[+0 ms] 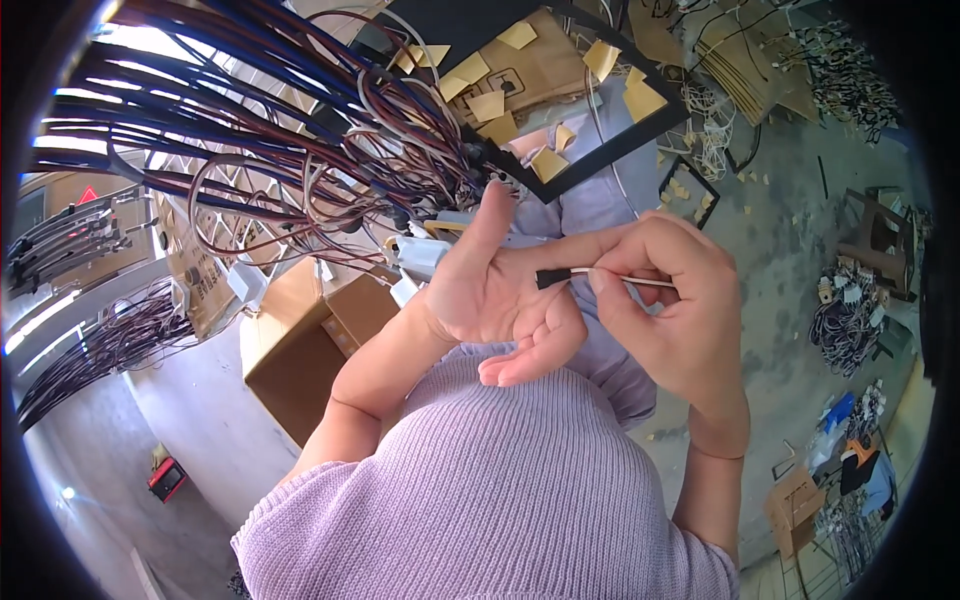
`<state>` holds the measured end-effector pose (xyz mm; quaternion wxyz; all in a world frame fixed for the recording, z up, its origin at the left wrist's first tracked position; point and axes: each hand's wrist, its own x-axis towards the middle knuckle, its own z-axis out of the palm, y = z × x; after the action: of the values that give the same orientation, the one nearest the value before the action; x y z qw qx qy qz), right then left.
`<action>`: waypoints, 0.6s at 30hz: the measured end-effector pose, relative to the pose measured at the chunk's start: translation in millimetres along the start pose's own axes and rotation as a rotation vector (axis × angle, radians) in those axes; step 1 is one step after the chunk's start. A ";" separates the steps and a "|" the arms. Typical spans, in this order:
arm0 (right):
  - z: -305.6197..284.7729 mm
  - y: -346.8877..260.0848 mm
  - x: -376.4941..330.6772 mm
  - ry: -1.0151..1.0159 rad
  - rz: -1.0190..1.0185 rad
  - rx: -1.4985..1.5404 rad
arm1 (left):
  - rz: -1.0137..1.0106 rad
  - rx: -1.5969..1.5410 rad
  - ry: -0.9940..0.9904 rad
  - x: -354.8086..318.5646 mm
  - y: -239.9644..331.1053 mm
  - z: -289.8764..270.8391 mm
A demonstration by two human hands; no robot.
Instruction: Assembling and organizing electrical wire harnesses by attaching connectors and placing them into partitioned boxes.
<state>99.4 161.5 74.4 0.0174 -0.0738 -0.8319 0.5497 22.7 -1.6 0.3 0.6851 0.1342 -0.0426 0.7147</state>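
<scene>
A thin cable [655, 281] is grasped between the thumb and fingers of the right hand [690, 300], just right of the black connector [552, 279], which is fitted to its end. The black connector, taken as reference, is positioned over the left hand [500, 300]; there the palm is turned up, the thumb is extended and the grip is released. Whether palm and connector are touching cannot be told. Upper left of the connector, a bundle of dark cables [300, 150] is suspended. Beyond the connector, a black frame [620, 148] is seen, with yellow pieces [520, 36] distributed across it. Lower left of the connector, a cardboard box [290, 365] is placed. Far right of it, a cable heap [845, 330] is laid on the floor [770, 270].
</scene>
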 end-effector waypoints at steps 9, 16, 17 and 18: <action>2.1 1.0 0.2 0.044 -0.028 0.033 | -0.092 0.305 0.166 -3.2 12.8 10.5; -26.4 17.4 -5.4 0.134 0.077 0.279 | -0.008 0.082 0.142 -7.5 22.2 10.4; -26.7 17.9 -5.0 0.134 0.077 0.280 | -0.008 0.082 0.142 -8.1 22.3 9.9; -27.3 18.4 -4.0 0.125 0.055 0.229 | -0.005 0.079 0.153 -8.7 22.5 8.9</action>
<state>108.3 192.9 68.5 0.0625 -0.1284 -0.7587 0.6356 1.8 -13.5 9.5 0.6821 0.1063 0.0387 0.7224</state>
